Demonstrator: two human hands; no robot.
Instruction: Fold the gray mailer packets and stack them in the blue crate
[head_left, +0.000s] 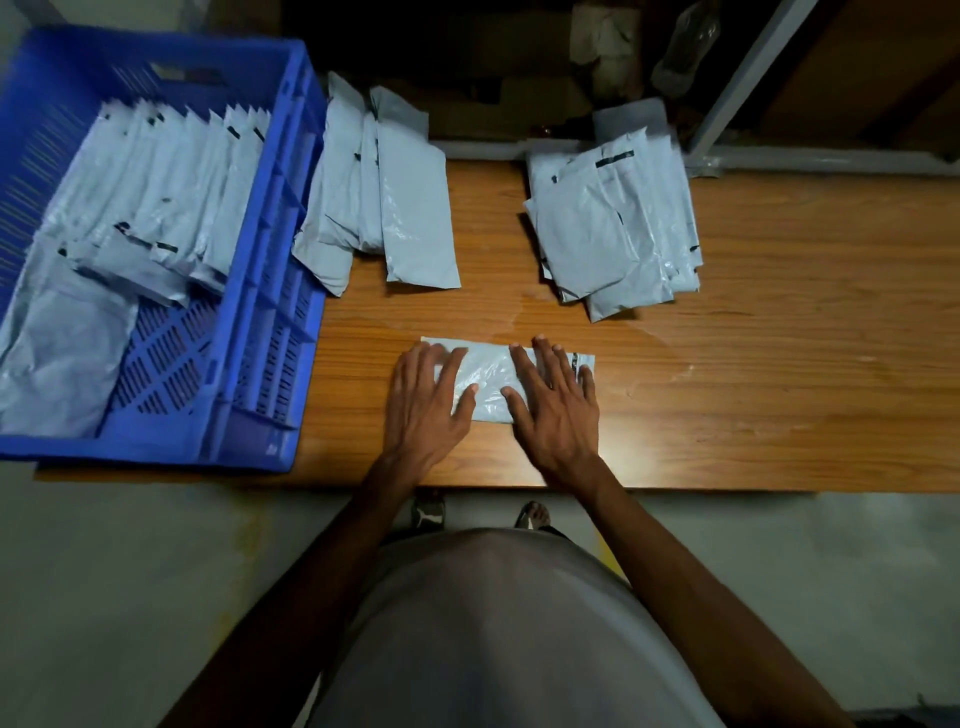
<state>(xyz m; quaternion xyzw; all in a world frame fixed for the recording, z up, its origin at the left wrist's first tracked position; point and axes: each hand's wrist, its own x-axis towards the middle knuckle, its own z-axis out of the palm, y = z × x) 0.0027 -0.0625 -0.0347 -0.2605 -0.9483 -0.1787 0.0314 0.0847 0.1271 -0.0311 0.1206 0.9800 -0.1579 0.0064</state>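
Observation:
A gray mailer packet (491, 376) lies folded into a narrow strip on the wooden table (779, 364), near its front edge. My left hand (423, 397) presses flat on the packet's left end, fingers spread. My right hand (553, 400) presses flat on its right part, and a short end with a black strip sticks out beyond the fingers. The blue crate (260, 291) stands at the left with several folded packets (171, 192) standing in a row inside it, and a few lying loose at its near end.
A pile of folded packets (384, 197) lies just right of the crate. A stack of unfolded packets (618, 223) lies at the back right of the table. Behind the table are dark clutter and a metal frame (748, 78). My feet show below the table's front edge.

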